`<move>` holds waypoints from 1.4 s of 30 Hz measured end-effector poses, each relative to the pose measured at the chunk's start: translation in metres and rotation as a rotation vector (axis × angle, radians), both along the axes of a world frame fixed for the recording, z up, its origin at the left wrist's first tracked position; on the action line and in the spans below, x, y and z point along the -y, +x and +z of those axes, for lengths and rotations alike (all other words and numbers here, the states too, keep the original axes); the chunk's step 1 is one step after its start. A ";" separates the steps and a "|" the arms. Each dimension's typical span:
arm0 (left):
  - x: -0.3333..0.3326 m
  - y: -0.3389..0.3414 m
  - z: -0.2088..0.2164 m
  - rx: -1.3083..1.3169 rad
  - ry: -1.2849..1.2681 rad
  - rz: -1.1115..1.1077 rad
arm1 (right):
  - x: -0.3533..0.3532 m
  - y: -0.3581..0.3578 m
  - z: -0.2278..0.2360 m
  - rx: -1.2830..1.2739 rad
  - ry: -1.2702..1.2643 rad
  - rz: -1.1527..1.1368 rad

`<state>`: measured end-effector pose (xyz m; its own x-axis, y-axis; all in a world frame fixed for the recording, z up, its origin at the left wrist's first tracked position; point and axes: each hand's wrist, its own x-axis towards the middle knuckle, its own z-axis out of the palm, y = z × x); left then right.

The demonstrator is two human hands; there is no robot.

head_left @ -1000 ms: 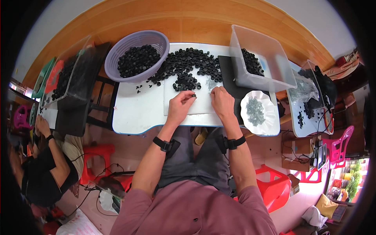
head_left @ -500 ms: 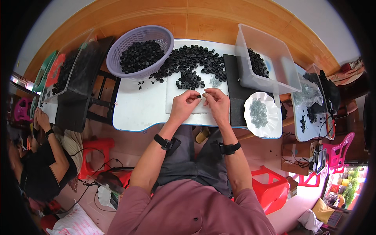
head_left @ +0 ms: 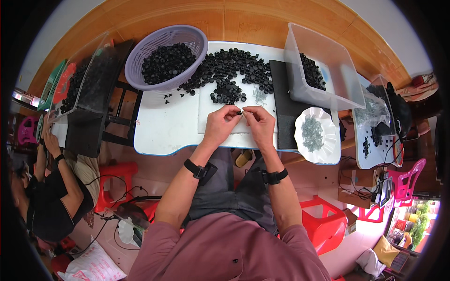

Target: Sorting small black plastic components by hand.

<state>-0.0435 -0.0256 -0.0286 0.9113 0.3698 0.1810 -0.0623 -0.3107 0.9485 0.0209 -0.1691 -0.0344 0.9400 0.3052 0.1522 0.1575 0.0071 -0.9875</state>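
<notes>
My left hand (head_left: 221, 125) pinches a small round black cap (head_left: 239, 112) between thumb and fingertips, above the near part of a white board (head_left: 204, 117). Right beside it, my right hand (head_left: 261, 124) has its thumb and forefinger pressed together, almost touching the cap; anything between those fingertips is too small to make out. Just past my hands lies a small cluster of black caps (head_left: 227, 91). To its right are scattered small clear pieces (head_left: 259, 96). A larger spread of black caps (head_left: 234, 63) covers the far side of the table.
A purple basket (head_left: 131, 70) of black caps stands far left, a clear plastic bin (head_left: 300, 86) with more far right. Near the bin are a black mat (head_left: 287, 124) and a fluted white dish (head_left: 330, 151) of clear pieces. Another person (head_left: 70, 187) works at left. A red stool (head_left: 318, 225) stands right.
My right fingertips have come slightly closer to the cap in my left hand. The whole view has shifted a little; the table things stay in place.
</notes>
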 end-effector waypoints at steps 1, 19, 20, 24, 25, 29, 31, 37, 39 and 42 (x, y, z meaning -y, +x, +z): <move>0.000 0.000 0.000 0.000 0.000 -0.001 | 0.000 0.000 -0.002 0.000 0.000 -0.001; 0.001 0.000 0.000 0.054 0.001 0.018 | 0.000 -0.007 0.011 0.261 -0.054 -0.037; 0.001 0.000 0.000 0.050 -0.006 0.018 | 0.000 -0.007 0.012 0.289 -0.076 -0.035; 0.000 -0.001 0.000 0.006 -0.044 0.019 | -0.001 -0.008 0.014 0.340 -0.096 -0.026; 0.000 -0.001 -0.001 0.006 -0.044 0.018 | -0.001 -0.008 0.014 0.340 -0.096 -0.027; -0.001 0.000 -0.002 0.016 -0.057 0.012 | -0.001 -0.008 0.012 0.374 -0.100 0.006; -0.002 -0.001 -0.003 0.028 -0.055 0.017 | -0.001 -0.011 0.015 0.398 -0.093 0.021; -0.001 -0.002 0.000 -0.015 -0.185 -0.034 | 0.005 -0.002 0.006 0.089 0.103 -0.015; -0.004 -0.003 -0.002 0.003 -0.155 -0.065 | 0.004 -0.003 0.004 0.121 0.062 0.000; -0.007 -0.002 -0.007 0.021 -0.280 -0.081 | 0.003 -0.004 0.006 0.167 -0.001 0.027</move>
